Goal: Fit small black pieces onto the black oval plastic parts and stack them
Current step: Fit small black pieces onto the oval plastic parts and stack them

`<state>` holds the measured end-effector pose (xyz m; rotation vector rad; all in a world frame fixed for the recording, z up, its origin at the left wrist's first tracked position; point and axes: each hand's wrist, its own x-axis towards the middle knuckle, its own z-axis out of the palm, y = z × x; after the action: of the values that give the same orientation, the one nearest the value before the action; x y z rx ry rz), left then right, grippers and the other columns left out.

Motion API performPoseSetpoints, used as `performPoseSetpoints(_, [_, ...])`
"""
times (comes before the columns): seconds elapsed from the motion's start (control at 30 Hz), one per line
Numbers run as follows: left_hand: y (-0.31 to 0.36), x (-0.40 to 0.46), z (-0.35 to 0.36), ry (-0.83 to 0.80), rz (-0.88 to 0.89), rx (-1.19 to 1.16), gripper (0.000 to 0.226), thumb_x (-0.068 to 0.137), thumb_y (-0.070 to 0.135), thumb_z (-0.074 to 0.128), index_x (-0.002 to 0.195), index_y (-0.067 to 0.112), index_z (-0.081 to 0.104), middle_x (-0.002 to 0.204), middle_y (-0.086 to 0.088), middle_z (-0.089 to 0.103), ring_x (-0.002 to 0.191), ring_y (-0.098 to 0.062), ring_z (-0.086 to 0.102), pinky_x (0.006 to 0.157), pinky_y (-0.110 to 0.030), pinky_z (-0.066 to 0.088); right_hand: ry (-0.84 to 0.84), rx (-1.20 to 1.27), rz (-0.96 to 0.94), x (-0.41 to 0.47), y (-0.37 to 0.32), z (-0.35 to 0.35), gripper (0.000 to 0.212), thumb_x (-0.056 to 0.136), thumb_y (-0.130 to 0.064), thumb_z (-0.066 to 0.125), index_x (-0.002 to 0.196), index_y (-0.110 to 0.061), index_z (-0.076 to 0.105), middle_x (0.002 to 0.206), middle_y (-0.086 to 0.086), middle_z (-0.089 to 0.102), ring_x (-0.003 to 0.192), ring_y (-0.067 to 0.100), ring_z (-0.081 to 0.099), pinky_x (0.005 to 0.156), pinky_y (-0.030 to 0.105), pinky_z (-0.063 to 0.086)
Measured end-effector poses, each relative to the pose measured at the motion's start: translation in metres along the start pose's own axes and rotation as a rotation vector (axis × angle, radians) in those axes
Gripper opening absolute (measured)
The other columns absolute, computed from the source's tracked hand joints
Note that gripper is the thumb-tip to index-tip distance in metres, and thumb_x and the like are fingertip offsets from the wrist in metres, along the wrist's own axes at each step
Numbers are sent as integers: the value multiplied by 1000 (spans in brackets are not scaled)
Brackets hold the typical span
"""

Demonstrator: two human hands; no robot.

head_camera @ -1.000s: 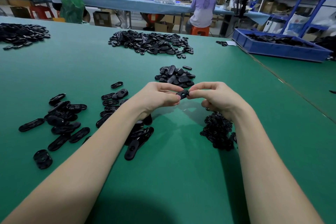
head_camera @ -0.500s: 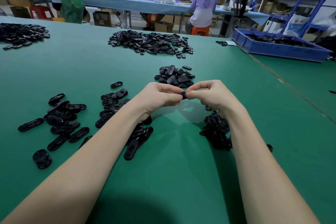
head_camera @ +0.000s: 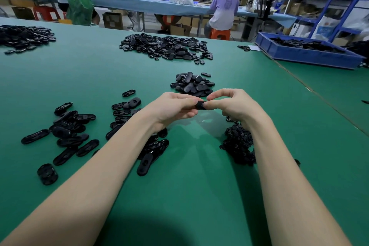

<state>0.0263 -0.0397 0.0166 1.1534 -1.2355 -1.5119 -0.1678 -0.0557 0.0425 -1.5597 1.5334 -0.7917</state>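
Above the green table (head_camera: 195,185), my left hand (head_camera: 171,108) and my right hand (head_camera: 235,104) meet fingertip to fingertip around one black oval part (head_camera: 200,105). Both hands pinch it; most of it is hidden by the fingers. Whether a small piece sits on it I cannot tell. Loose oval parts (head_camera: 67,132) lie scattered to the left, some under my left wrist. A heap of small black pieces (head_camera: 237,144) lies under my right wrist. A small pile of oval parts (head_camera: 192,85) sits just beyond my hands.
A wide spread of black parts (head_camera: 167,48) lies farther back, another heap (head_camera: 22,37) at the far left. A blue bin (head_camera: 305,55) with black parts stands at the right rear. People work at a long blue table (head_camera: 139,5) behind.
My hands closed tighter together around the oval part, hiding more of it, then it shows a little again between the fingertips. Both hands stay in the same spot.
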Motion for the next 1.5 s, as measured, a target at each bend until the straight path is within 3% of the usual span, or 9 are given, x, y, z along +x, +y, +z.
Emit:
performPoseSetpoints(0.2, [3,0,-3,-26,-41,-122,17,91,8,68,105,1,76,89,-6,75,74,-9,69,74,-16,55,-109,162,108,-1,5,1,23,72,-38,90,88,-25,82,88,-7,78,50,7,39,43,19,23])
performPoseSetpoints(0.37, [1,0,10,31,33,-72,18,89,-10,62,93,3,74,86,-10,73,75,-12,67,75,-16,55,-109,176,72,0,5,6,23,71,-40,90,87,-26,83,81,-11,76,52,6,42,41,18,25])
performPoseSetpoints(0.57, [0,0,11,85,31,-72,21,88,-12,62,87,4,75,84,-9,74,72,-12,68,74,-16,57,-68,104,20,-1,3,7,10,78,-32,84,84,-24,82,77,-12,75,64,12,44,42,17,27])
performPoseSetpoints(0.8, [-3,1,11,101,23,-85,20,89,-8,65,81,7,75,77,-7,75,69,-13,70,70,-15,57,-6,13,-57,-2,1,11,5,77,-24,79,73,-21,77,63,-15,65,42,-1,40,39,9,27])
performPoseSetpoints(1.03, [-7,3,13,189,69,100,17,89,-3,67,84,12,74,80,-7,73,72,-16,66,85,-25,57,52,-51,-76,0,2,20,12,73,-26,80,65,-21,73,63,-13,65,59,4,50,54,19,37])
performPoseSetpoints(1.17, [-7,2,16,231,140,139,13,90,0,68,92,11,74,80,-7,74,69,-14,66,77,-19,58,122,-20,-93,2,2,23,16,71,-26,81,60,-22,70,53,-18,59,43,-3,45,40,8,30])
performPoseSetpoints(1.23, [-3,0,11,196,202,150,13,91,5,70,103,12,70,79,-6,76,70,-14,71,77,-20,59,73,112,-75,2,4,18,11,76,-25,81,69,-23,73,59,-17,64,43,-2,43,39,10,29])
performPoseSetpoints(1.37, [1,-4,0,183,325,426,17,88,11,75,104,16,70,80,-3,76,71,-15,71,79,-24,59,-36,242,30,1,7,10,16,81,-29,84,94,-23,75,78,-8,75,43,4,42,41,15,28])
performPoseSetpoints(1.5, [-8,0,-3,313,495,859,12,84,19,80,93,20,73,85,12,66,68,-8,65,71,-12,48,-58,184,78,3,7,12,17,86,-30,79,100,-20,75,80,-8,78,41,3,42,40,15,29])
